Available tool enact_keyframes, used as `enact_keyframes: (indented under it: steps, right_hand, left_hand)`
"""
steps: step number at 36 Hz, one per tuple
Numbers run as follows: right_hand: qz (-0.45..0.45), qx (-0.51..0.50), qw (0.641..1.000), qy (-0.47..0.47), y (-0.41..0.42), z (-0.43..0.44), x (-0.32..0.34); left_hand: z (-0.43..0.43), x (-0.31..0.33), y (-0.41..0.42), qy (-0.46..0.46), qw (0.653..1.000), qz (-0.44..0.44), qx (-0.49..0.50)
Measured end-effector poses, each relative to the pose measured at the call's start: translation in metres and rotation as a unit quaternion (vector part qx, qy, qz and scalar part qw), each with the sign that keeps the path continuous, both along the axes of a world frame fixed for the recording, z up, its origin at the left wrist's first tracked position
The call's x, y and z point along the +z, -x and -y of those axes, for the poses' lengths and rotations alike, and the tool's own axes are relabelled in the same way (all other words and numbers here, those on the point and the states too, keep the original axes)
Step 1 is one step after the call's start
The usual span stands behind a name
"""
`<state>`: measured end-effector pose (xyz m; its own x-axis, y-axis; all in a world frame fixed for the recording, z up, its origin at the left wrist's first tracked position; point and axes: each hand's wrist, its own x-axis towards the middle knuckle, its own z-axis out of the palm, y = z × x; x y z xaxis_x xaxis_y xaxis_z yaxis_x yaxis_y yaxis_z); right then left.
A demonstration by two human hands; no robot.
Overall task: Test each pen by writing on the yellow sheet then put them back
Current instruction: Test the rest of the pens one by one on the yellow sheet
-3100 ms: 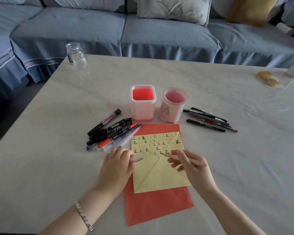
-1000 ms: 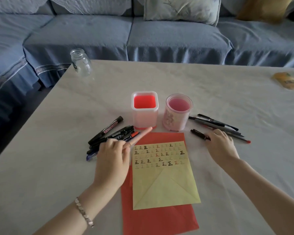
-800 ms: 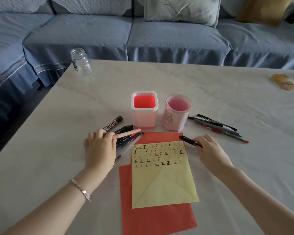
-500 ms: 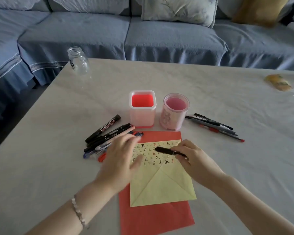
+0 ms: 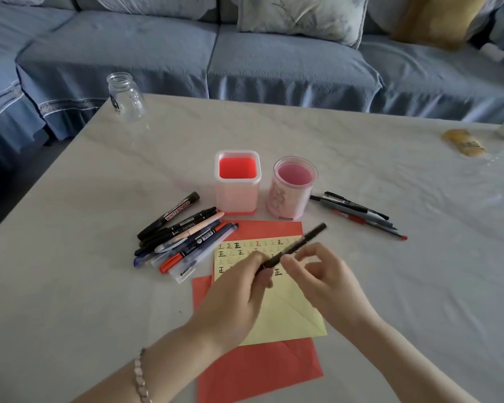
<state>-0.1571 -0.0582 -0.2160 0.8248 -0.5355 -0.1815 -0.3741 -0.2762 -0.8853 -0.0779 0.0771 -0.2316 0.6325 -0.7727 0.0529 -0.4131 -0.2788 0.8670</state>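
You hold the black pen (image 5: 300, 244) in the air just above the yellow sheet (image 5: 288, 315), tilted, with its far end pointing toward the round cup (image 5: 294, 190). Your left hand (image 5: 239, 289) curls its fingers around the near end. Your right hand (image 5: 323, 280) pinches the barrel just beside it with the fingertips. The pen is probably light, stiff and smooth, so a small pinch is enough. Grip close to the cap joint and pull straight, so the barrel does not slip. The yellow sheet is thin and lies on a red sheet (image 5: 259, 370) on the bench (image 5: 99, 286); it may slide when you write.
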Motion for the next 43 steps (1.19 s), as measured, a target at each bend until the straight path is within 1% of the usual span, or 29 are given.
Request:
enact_keyframes:
  steps: [2, 4, 8, 12, 16, 17, 19, 21, 24, 27, 28, 30, 32, 36, 38, 40, 43]
  right_hand:
    - [0.004, 0.022, 0.999, -0.04, -0.003, -0.003, 0.001]
    - [0.027, 0.02, 0.997, -0.067, -0.005, -0.007, 0.003]
    - [0.047, -0.014, 0.997, -0.067, -0.006, -0.012, 0.003]
    - [0.064, -0.042, 0.993, -0.094, -0.008, -0.015, 0.005]
    - [0.086, -0.033, 0.978, -0.186, -0.007, -0.013, 0.01]
    - [0.089, -0.026, 0.976, -0.197, -0.006, -0.012, 0.011]
    - [0.096, -0.009, 0.976, -0.196, -0.004, -0.009, 0.012]
    - [0.102, 0.0, 0.977, -0.189, -0.002, -0.007, 0.011]
    - [0.127, -0.036, 0.974, -0.184, -0.001, -0.002, 0.009]
    - [0.152, -0.108, 0.971, -0.152, 0.0, 0.007, 0.003]
    - [0.149, -0.12, 0.973, -0.128, 0.001, 0.011, 0.001]
    - [0.138, -0.136, 0.977, -0.09, 0.004, 0.017, -0.006]
    - [0.127, -0.15, 0.977, -0.081, 0.008, 0.021, -0.015]
    - [0.117, -0.171, 0.974, -0.094, 0.015, 0.028, -0.03]
    - [0.125, -0.18, 0.968, -0.121, 0.017, 0.032, -0.036]
    - [0.13, -0.186, 0.963, -0.145, 0.018, 0.036, -0.04]
    - [0.121, -0.197, 0.961, -0.153, 0.016, 0.041, -0.044]
  left_hand:
    - [0.001, 0.005, 0.002, -0.003, 0.999, 0.004, -0.035]
    - [0.001, 0.009, 0.005, -0.006, 0.998, 0.014, -0.065]
    - [0.004, 0.01, 0.006, 0.001, 0.995, 0.044, -0.086]
    - [0.006, 0.009, 0.009, 0.023, 0.993, 0.067, -0.096]
    - [0.008, 0.009, 0.009, 0.037, 0.993, 0.044, -0.103]
    - [0.009, 0.008, 0.008, 0.04, 0.993, 0.033, -0.108]
    - [0.009, 0.008, 0.006, 0.041, 0.992, 0.007, -0.118]
    - [0.008, 0.008, 0.002, 0.017, 0.99, 0.011, -0.137]
    - [0.005, -0.001, -0.005, -0.038, 0.987, 0.066, -0.141]
    - [-0.003, -0.031, -0.018, -0.085, 0.984, 0.14, -0.067]
    - [-0.006, -0.041, -0.023, -0.106, 0.979, 0.17, -0.035]
    - [-0.014, -0.059, -0.032, -0.137, 0.955, 0.264, 0.016]
    - [-0.019, -0.07, -0.037, -0.143, 0.941, 0.303, 0.045]
    - [-0.02, -0.074, -0.039, -0.154, 0.922, 0.347, 0.079]
    - [-0.015, -0.074, -0.036, -0.152, 0.92, 0.353, 0.082]
    - [-0.008, -0.073, -0.03, -0.152, 0.926, 0.341, 0.056]
    - [0.008, -0.066, -0.018, -0.202, 0.924, 0.324, -0.017]
